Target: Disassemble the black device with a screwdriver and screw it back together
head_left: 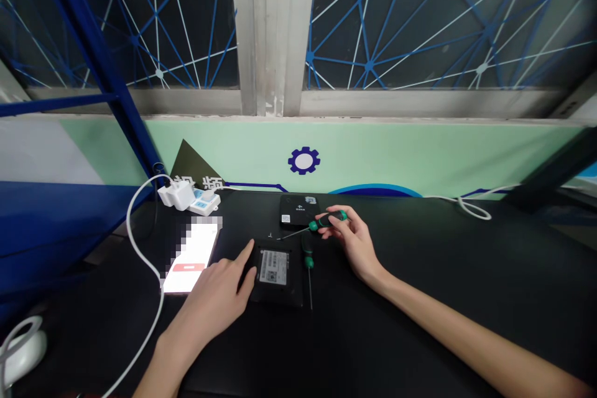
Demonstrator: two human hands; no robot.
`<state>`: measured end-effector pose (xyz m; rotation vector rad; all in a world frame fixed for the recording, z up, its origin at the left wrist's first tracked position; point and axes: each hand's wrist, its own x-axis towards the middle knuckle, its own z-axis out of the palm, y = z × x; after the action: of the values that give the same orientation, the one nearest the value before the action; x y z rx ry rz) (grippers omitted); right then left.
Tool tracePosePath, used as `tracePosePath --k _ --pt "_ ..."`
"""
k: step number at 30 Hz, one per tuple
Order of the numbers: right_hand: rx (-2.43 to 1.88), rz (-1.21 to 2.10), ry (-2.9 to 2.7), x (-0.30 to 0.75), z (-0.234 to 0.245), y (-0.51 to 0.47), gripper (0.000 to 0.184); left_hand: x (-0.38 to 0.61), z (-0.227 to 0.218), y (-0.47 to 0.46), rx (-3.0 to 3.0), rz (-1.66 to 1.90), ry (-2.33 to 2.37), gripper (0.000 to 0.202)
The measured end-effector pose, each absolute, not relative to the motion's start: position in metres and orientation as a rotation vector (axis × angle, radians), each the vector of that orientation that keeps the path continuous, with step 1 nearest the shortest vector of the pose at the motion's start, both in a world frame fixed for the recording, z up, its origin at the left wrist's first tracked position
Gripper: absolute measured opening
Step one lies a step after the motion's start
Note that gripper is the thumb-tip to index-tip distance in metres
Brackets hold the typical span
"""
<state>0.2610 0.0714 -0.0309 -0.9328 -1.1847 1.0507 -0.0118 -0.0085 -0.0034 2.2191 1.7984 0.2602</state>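
A flat black device (276,275) with a white label lies on the black table (420,298). My left hand (219,298) rests on its left edge, index finger stretched out along the top left corner. My right hand (351,236) is closed on the green and black handle of a screwdriver (321,222), whose thin shaft points left toward the device's far edge. A second green-handled screwdriver (308,268) lies on the table just right of the device. A second black box (299,210) sits behind, beside my right hand.
A lit phone (192,258) lies left of the device. A white power strip with a charger (189,198) stands at the back left, its white cable (140,249) looping forward. Another white cable (471,206) lies at the back right. A white object (23,351) sits at the near left.
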Motion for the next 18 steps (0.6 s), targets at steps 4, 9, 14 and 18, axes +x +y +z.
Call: tracePosePath --k 4,9,14,18 --pt "-0.93 1.05 -1.206 0.261 -0.03 0.07 0.031 -0.012 -0.005 -0.008 2.23 0.255 1.809 0.061" --pt "-0.913 1.088 -1.314 0.257 -0.023 0.064 0.032 -0.012 -0.005 -0.008 2.215 0.247 1.813 0.062" --pt "-0.93 1.092 -1.418 0.253 -0.019 0.059 0.035 -0.011 -0.004 -0.008 2.216 0.248 1.814 0.062" --pt "-0.919 1.108 -1.448 0.252 -0.02 0.058 0.033 -0.01 -0.002 -0.008 2.21 0.251 1.809 0.061"
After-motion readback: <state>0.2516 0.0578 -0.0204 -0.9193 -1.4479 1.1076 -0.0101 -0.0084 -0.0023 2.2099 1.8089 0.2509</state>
